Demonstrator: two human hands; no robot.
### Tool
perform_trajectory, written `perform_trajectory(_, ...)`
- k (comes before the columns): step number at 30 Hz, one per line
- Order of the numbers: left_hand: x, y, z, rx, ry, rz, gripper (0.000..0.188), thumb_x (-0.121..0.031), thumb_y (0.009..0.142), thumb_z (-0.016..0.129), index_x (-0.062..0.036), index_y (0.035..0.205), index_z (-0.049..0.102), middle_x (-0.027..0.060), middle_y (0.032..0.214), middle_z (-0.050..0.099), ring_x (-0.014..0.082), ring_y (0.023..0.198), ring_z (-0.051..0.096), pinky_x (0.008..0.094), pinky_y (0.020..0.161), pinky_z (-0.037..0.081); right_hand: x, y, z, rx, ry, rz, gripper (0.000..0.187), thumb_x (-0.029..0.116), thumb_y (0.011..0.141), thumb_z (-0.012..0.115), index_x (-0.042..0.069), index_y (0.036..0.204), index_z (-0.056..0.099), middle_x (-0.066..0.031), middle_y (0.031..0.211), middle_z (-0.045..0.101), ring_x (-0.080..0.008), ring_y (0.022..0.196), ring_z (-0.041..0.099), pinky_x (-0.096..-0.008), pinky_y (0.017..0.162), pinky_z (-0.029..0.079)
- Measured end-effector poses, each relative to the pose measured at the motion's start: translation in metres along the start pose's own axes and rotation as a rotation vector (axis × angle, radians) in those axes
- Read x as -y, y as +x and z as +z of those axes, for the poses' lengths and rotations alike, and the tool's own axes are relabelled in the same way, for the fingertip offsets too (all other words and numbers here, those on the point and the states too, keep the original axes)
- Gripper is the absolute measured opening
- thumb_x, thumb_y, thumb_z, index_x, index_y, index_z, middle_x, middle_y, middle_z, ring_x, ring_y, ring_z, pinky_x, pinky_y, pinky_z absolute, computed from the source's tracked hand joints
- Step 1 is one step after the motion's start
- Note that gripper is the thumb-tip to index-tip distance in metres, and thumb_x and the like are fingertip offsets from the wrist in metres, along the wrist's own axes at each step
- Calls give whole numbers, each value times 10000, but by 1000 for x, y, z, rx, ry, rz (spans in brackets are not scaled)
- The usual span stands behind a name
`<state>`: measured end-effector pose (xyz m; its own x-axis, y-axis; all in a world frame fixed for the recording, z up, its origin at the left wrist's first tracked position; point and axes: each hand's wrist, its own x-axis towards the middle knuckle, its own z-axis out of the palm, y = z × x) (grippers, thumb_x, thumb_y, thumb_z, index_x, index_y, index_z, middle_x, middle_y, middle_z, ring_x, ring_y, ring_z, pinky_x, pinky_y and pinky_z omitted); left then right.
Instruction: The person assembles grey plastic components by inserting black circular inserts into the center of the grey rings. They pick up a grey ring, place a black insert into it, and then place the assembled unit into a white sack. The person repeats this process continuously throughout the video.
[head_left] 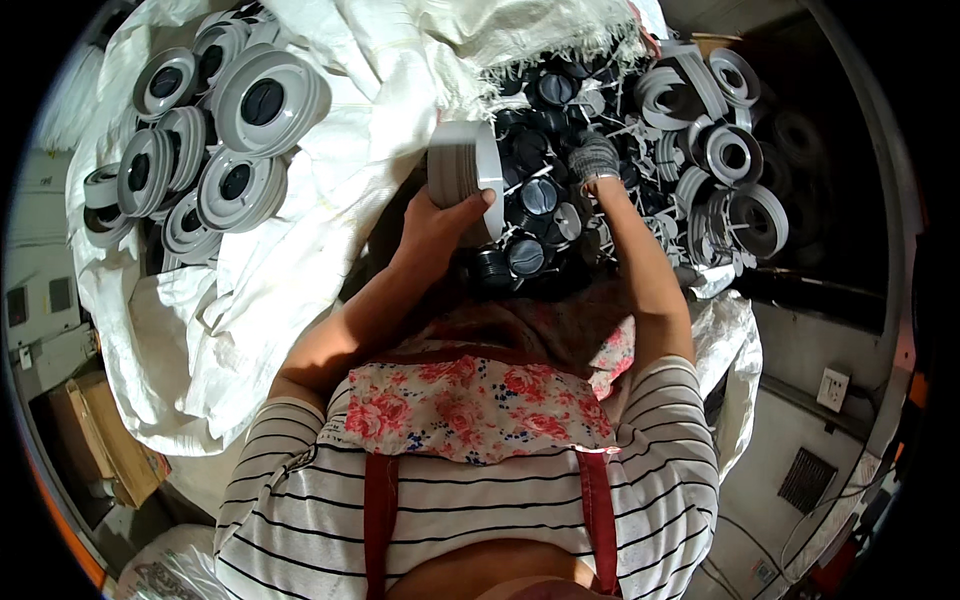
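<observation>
In my left hand (432, 228) is a round grey plastic ring-shaped housing (458, 165), tipped on its side. My thumb presses on its pale rim and the other fingers go behind it, out of sight. My right hand (596, 160) wears a grey knitted glove and reaches down into a heap of black round plastic caps (540, 196). Its fingertips are hidden among the caps and thin pale plastic sprues (640, 150), so any hold there does not show.
On the left, grey round housings with black centres (262, 102) lie piled on a white woven sack (340, 200). Loose grey rings (728, 155) are heaped at the right. A cardboard box (105, 440) stands low on the left; a wall socket (832, 389) is at the right.
</observation>
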<state>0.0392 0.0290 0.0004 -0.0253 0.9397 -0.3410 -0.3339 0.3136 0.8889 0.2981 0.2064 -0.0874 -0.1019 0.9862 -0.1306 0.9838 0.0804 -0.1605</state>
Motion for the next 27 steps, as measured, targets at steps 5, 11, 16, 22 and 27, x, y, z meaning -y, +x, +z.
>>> perform_trajectory(5, -5, 12, 26, 170, -273, -130, 366, -239, 855, 658, 26, 1087, 558, 87, 960, 633, 179, 870, 618, 302, 781, 490, 39, -108, -96, -231, 513, -505, 218, 212, 784, 684, 38, 912, 656, -166, 1091, 610, -326, 1039, 569, -375, 910, 456)
perform_trajectory(11, -11, -7, 35, 339, -111, -103, 418, -290, 904, 563, 56, 1136, 530, 109, 1069, 614, 178, 981, 597, 303, 858, 461, 74, -145, -106, -25, 477, -356, 729, 311, 673, 768, 11, 1266, 469, -249, 1187, 526, -388, 1130, 498, -421, 983, 403)
perform_trajectory(16, -15, -9, 22, 405, -185, -176, 390, -242, 847, 644, 35, 1108, 560, 70, 955, 620, 142, 833, 604, 279, 745, 477, 91, -156, -131, 20, 159, -488, 740, 306, 638, 763, -14, 1228, 453, -275, 1167, 501, -420, 1113, 473, -459, 954, 407)
perform_trajectory(22, -40, -25, 18, 534, -48, -34, 414, -251, 834, 657, 44, 1109, 558, 89, 977, 624, 165, 863, 614, 303, 796, 491, 78, -164, -128, -99, 38, -908, 656, 232, 651, 745, -9, 1193, 466, -244, 1138, 511, -409, 1078, 492, -469, 942, 408)
perform_trajectory(27, -18, -12, 19, 546, 26, -27, 402, -217, 828, 666, 45, 1112, 554, 92, 984, 624, 166, 900, 611, 312, 807, 484, 83, -168, -133, 23, 365, -550, 674, 269, 652, 773, 36, 1222, 499, -237, 1101, 564, -369, 1028, 554, -416, 875, 457)
